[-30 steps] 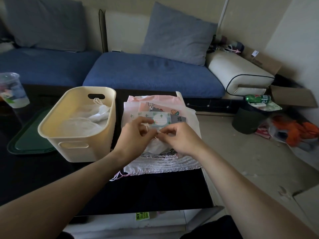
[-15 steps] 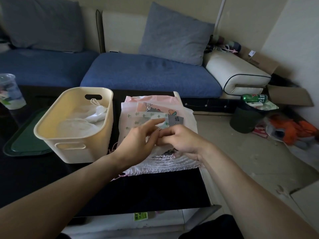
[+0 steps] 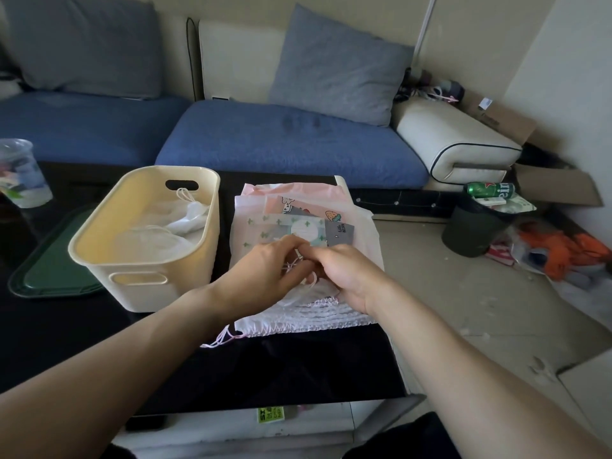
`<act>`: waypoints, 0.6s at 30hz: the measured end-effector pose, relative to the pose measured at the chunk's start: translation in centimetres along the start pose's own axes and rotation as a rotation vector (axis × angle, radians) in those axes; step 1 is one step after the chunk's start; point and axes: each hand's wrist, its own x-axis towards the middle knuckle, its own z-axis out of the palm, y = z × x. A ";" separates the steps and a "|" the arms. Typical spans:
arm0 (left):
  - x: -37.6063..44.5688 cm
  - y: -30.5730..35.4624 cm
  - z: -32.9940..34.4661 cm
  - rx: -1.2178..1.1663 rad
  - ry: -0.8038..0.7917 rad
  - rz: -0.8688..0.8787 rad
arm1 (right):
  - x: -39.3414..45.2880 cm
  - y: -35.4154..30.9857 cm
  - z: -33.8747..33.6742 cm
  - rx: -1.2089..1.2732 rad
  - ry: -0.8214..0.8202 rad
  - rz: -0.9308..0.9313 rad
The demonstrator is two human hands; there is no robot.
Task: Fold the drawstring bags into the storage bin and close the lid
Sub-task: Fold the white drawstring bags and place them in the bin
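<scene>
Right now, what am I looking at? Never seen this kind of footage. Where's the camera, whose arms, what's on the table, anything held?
No machine here: a person wears a wide-angle camera on the head, looking down at their own bare arms. The left hand and right hand meet over a stack of drawstring bags on a dark table, both pinching a thin cord. Left of the stack stands an open cream storage bin with white bags already inside. A green lid lies beside the bin.
</scene>
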 end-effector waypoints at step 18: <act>0.3 0.7 -2.6 -0.218 -0.217 -0.167 | -0.1 0.4 -1.3 -0.054 -0.230 -0.098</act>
